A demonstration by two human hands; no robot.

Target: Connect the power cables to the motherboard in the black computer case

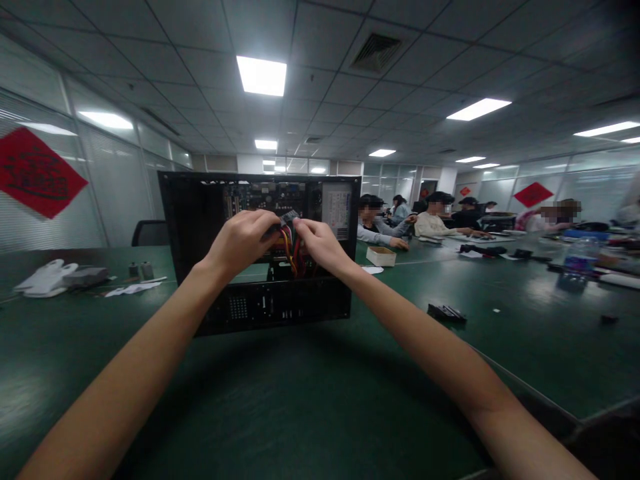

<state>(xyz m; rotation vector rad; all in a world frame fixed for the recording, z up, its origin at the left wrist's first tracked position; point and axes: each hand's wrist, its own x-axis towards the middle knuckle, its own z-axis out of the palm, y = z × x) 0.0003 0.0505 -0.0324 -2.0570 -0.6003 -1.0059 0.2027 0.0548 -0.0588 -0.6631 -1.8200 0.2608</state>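
A black computer case [180,247] stands on the green table with its side open towards me. Inside it show a motherboard [265,193] and, at the upper right, a power supply [336,208] with a label. In front of the opening, my left hand [245,240] and my right hand [320,245] meet at a dark cable connector [289,217]. Both are closed, with fingertips pinched on it from either side. Red, yellow and black wires [295,250] hang from the connector into the case. My left fingers are partly hidden behind the hand.
On the left of the green table [280,400] lie a white plastic bag [47,277], a grey box [86,277] and papers [133,289]. To the right are a small open box [381,256], a black part [447,313] and a water bottle [580,257]. Several people sit further back.
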